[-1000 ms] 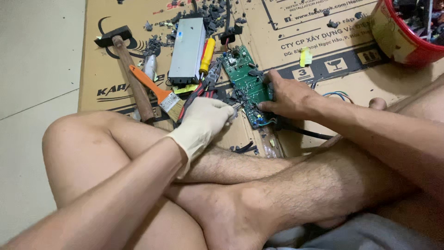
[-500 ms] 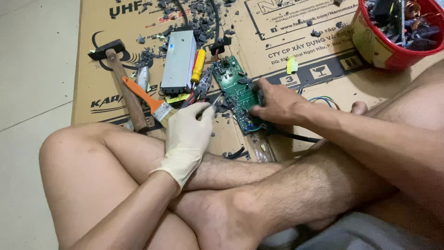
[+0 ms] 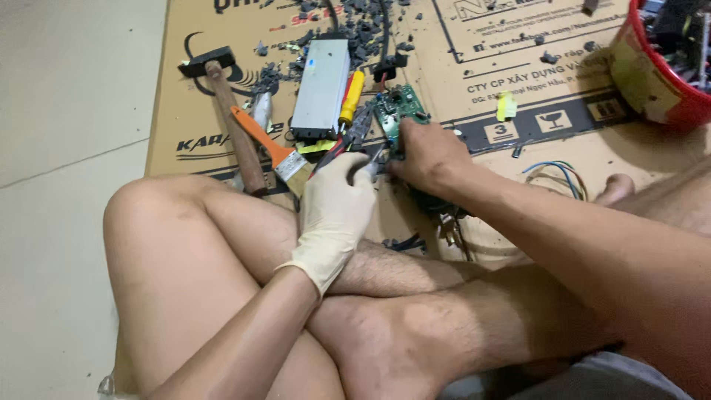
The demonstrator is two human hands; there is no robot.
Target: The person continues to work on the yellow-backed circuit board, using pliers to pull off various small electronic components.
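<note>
While the person sits cross-legged on a flattened brown cardboard sheet [image 3: 459, 81], both hands meet over a green printed circuit board [image 3: 398, 111] lying on that sheet just ahead of the knees. The left hand [image 3: 337, 204], in a cream rubber glove, is curled closed around a slim tool with red-and-black handles [image 3: 346, 141]; the tool's tip is hidden between the two hands, so its contact with the board cannot be told. The right hand [image 3: 429, 155], bare, lies palm-down on the near end of the board, fingers bent over its edge and gripping it; only the far half of the board shows.

Left of the board, touching or nearly so: a yellow-handled screwdriver [image 3: 351, 96], then a grey rectangular metal casing [image 3: 320, 89]. Further left: an orange-handled paintbrush with a metal ferrule [image 3: 270, 144] and a wooden-handled hammer with a black head [image 3: 222, 111], lying side by side, brush bristles near the left knee. Dark plastic fragments [image 3: 355, 26] are scattered at the top of the sheet. A red plastic bucket [image 3: 666, 81] sits at the upper right, well apart. Loose blue and dark wires [image 3: 555, 174] lie right of the right forearm, near a toe.
</note>
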